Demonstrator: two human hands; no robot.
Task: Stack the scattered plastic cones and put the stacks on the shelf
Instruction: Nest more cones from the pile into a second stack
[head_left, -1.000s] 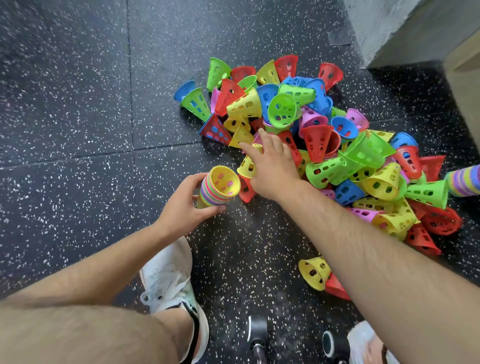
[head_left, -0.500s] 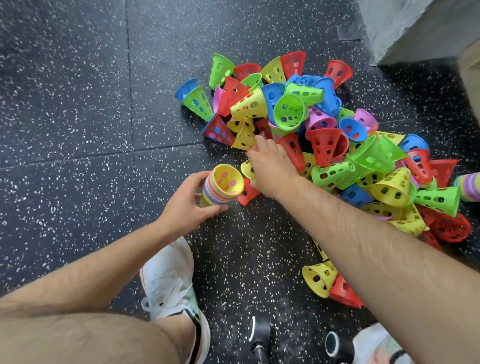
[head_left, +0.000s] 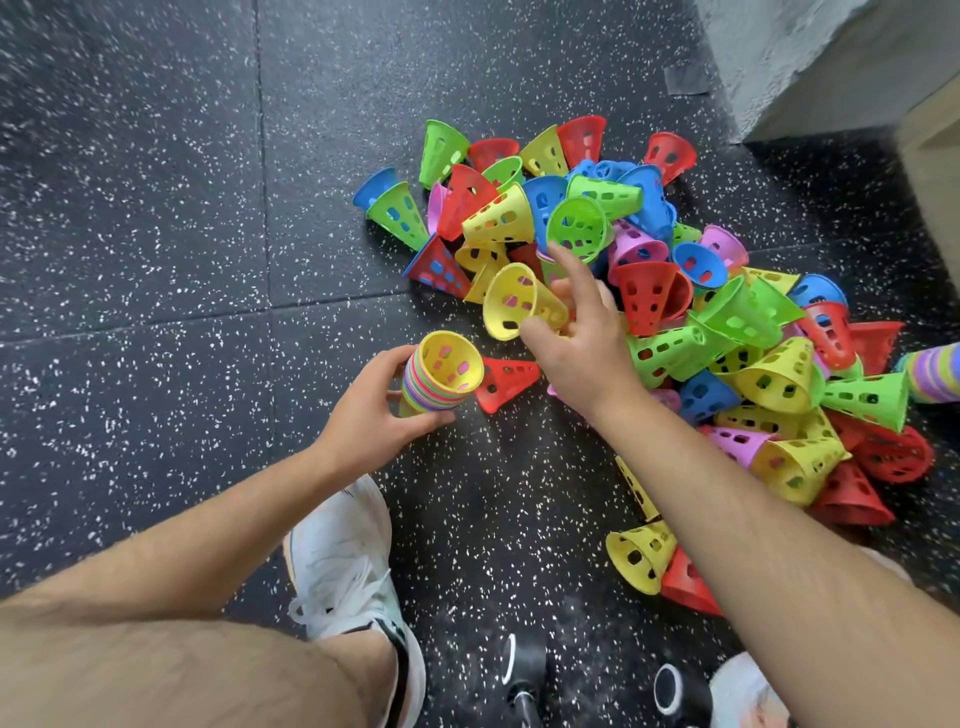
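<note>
the left hand (head_left: 363, 410) gripped a multicoloured stack of cones (head_left: 439, 382), yellow on top. the right hand (head_left: 582, 348) pinched a loose yellow cone (head_left: 517, 301) at the near edge of the bright pile (head_left: 737, 322) on the speckled black floor (head_left: 156, 260). a red cone (head_left: 506, 382) lay on its side between both hands

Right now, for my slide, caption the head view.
Left hand grips cone stack; right hand holds yellow cone over the pile.

The yellow cone (head_left: 519, 301) my right hand (head_left: 582, 353) pinches is smooth, faintly glossy plastic, like the stack (head_left: 441, 376) my left hand (head_left: 363, 415) grips and the pile (head_left: 670, 353) at two o'clock. The floor (head_left: 156, 208) looks like matt, grainy, white-flecked black rubber. My shoe (head_left: 343, 561) at six o'clock is white woven cloth, and the wall (head_left: 779, 52) at one o'clock is rough grey concrete.
</note>
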